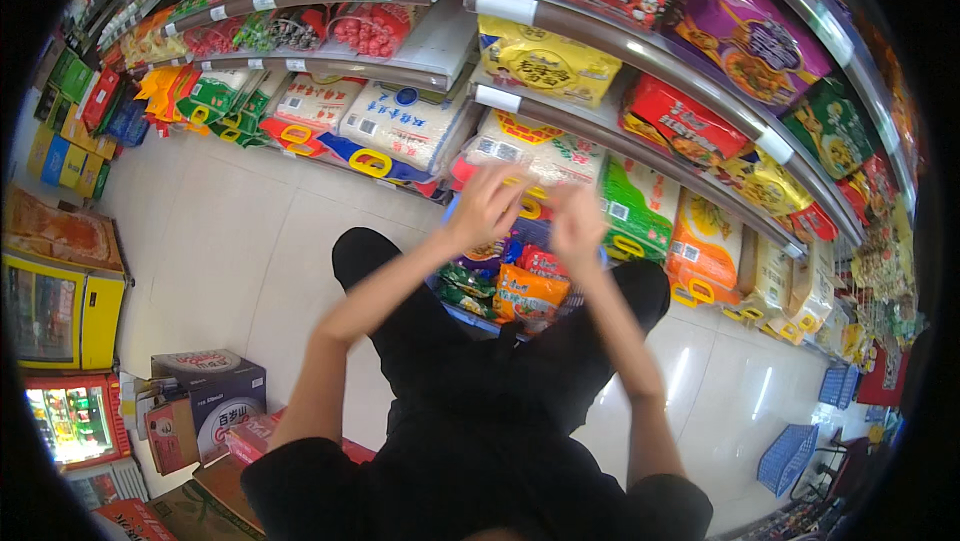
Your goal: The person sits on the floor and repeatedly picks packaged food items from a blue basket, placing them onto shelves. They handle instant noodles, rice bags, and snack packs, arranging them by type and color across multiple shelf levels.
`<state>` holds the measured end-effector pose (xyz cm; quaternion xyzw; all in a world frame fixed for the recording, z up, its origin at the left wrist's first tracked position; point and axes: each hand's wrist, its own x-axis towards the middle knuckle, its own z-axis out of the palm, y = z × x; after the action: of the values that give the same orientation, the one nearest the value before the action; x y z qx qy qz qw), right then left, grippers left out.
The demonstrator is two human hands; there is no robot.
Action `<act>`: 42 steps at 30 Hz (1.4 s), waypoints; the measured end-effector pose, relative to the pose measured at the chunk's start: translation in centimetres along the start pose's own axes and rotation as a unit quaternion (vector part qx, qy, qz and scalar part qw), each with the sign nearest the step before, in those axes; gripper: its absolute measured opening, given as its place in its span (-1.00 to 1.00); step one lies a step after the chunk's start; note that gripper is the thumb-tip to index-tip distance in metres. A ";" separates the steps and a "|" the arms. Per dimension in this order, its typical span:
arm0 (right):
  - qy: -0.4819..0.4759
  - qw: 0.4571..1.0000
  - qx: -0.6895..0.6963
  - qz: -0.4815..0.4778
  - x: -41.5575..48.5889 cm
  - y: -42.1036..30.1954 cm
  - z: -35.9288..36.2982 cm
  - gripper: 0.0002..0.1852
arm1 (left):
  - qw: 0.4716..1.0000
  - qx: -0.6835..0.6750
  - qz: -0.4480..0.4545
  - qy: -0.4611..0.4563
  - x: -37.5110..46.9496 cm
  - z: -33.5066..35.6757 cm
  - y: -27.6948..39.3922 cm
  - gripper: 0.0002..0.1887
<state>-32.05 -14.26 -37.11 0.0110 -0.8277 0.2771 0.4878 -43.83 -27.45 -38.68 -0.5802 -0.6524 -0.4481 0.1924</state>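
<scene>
My left hand [484, 203] and my right hand [577, 230] are raised close together in front of me, both blurred by motion. Their fingertips overlap the lower part of a clear-fronted rice bag [559, 158] on the bottom shelf; whether anything is held between them is too blurred to tell. Under the hands, between my knees, sits a blue plastic basket [469, 318]. Inside lie an orange noodle packet [531, 292], a red packet [541, 261], green packets [466, 293] and a purple packet [486, 254]. My right forearm hides part of the basket.
Shelves ahead hold a yellow noodle multipack [551, 65], a red multipack [682, 117] and a purple multipack [750, 38]. A green rice bag [637, 203] and an orange bag [703, 245] stand low on the right. Cartons [217, 406] are behind me to the left; another blue basket [787, 458] is at right.
</scene>
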 end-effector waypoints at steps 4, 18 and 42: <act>-0.249 0.933 0.095 0.241 -16.5 0.0 8.6 -0.75 | 0.902 0.003 -0.271 -0.337 -19.4 3.8 -3.7 -0.53; -0.345 0.798 0.232 0.437 -16.0 5.0 6.9 -0.71 | 0.799 -0.269 -0.444 -0.305 -18.6 0.1 -8.3 -0.76; 0.215 0.970 0.109 0.012 33.4 -4.5 -15.8 -0.53 | 0.946 -0.303 0.083 0.077 39.1 -14.0 3.7 -0.49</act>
<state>-35.57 -2.21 -2.01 -0.0056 -0.6681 0.3672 0.6471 -54.03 -16.20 0.18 -0.6270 -0.4183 -0.6504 0.0943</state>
